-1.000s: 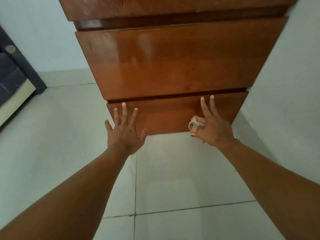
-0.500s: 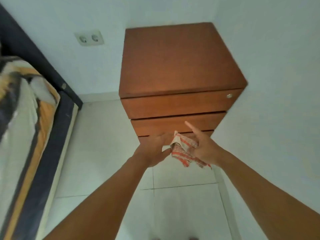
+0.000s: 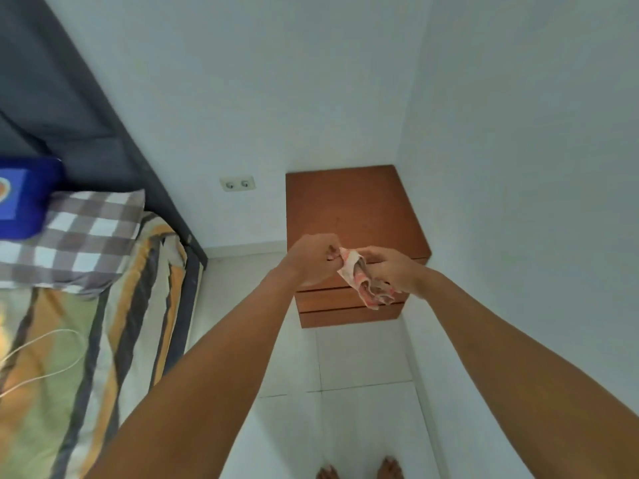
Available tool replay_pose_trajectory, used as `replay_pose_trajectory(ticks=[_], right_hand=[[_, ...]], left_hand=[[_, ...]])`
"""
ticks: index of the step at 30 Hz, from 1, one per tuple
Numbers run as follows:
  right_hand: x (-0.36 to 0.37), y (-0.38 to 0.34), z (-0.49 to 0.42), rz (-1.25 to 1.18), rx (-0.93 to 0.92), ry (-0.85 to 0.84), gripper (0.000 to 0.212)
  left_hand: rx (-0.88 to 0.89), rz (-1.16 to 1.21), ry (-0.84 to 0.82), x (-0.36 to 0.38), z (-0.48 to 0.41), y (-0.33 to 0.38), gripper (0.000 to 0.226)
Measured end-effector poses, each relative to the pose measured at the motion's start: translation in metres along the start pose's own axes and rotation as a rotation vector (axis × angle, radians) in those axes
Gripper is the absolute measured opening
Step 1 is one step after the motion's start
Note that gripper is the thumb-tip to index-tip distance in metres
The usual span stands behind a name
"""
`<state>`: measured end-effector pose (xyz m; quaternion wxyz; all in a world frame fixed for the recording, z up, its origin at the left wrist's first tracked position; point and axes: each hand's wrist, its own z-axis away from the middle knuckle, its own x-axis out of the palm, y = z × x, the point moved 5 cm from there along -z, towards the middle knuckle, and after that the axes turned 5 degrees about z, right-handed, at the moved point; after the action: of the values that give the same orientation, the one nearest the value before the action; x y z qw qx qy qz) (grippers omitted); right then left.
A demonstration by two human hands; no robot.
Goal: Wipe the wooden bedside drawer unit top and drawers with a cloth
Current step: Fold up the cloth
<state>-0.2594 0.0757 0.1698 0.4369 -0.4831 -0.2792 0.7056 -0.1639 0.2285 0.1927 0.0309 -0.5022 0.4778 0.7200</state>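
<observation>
A red-patterned cloth [image 3: 363, 281] was gripped by the curled fingers of the left hand [image 3: 313, 259] and right hand [image 3: 390, 267] above the wooden drawer unit [image 3: 349, 209]; print on a blue object [image 3: 24, 198] was blurred.

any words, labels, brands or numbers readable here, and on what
No text can be read.
blue item on the bed: printed patch, too blurred to read.
cloth: red pattern, no lettering.
wall socket: no marking visible.
</observation>
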Motion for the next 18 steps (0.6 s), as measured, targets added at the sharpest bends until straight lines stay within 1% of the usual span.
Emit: replay_pose_trajectory(ticks=[1, 2, 4, 5, 6, 8, 10, 12, 15, 16, 17, 18], right_hand=[[-0.002, -0.008, 0.003, -0.042, 0.005, 0.011, 0.042], [-0.004, -0.014, 0.005, -0.054, 0.005, 0.014, 0.044], [-0.008, -0.026, 0.009, 0.024, -0.026, 0.015, 0.051], [-0.011, -0.03, 0.009, 0.073, -0.054, 0.03, 0.051], [-0.015, -0.031, 0.006, 0.124, -0.069, 0.07, 0.043], [-0.027, -0.033, 0.0, 0.206, -0.085, 0.189, 0.021], [-0.039, -0.034, -0.007, 0.27, -0.08, 0.266, 0.014], [-0.048, -0.035, -0.015, 0.28, -0.082, 0.256, 0.015], [-0.058, -0.027, -0.029, 0.275, -0.088, 0.154, 0.025], [-0.062, -0.02, -0.037, 0.301, -0.077, 0.133, 0.02], [-0.067, -0.01, -0.047, 0.339, -0.052, 0.123, 0.01], [-0.071, 0.001, -0.057, 0.386, -0.031, 0.109, 0.007]], left_hand=[[-0.009, -0.026, -0.002, -0.009, -0.002, 0.003, 0.007], [-0.019, -0.042, -0.002, -0.019, -0.003, 0.006, 0.009], [-0.03, -0.042, 0.003, -0.035, -0.009, 0.013, 0.011], [-0.037, -0.037, 0.001, -0.041, -0.013, 0.015, 0.01], [-0.041, -0.041, -0.01, -0.047, -0.017, 0.016, 0.008], [-0.018, -0.087, -0.053, -0.051, -0.026, 0.02, 0.008], [-0.003, -0.123, -0.099, -0.053, -0.039, 0.022, 0.012], [-0.014, -0.142, -0.115, -0.052, -0.053, 0.021, 0.016], [-0.028, -0.161, -0.137, -0.039, -0.08, 0.012, 0.018], [-0.034, -0.158, -0.153, -0.031, -0.09, 0.008, 0.018], [-0.04, -0.155, -0.172, -0.021, -0.102, 0.004, 0.018], [-0.05, -0.16, -0.198, -0.009, -0.113, -0.001, 0.017]])
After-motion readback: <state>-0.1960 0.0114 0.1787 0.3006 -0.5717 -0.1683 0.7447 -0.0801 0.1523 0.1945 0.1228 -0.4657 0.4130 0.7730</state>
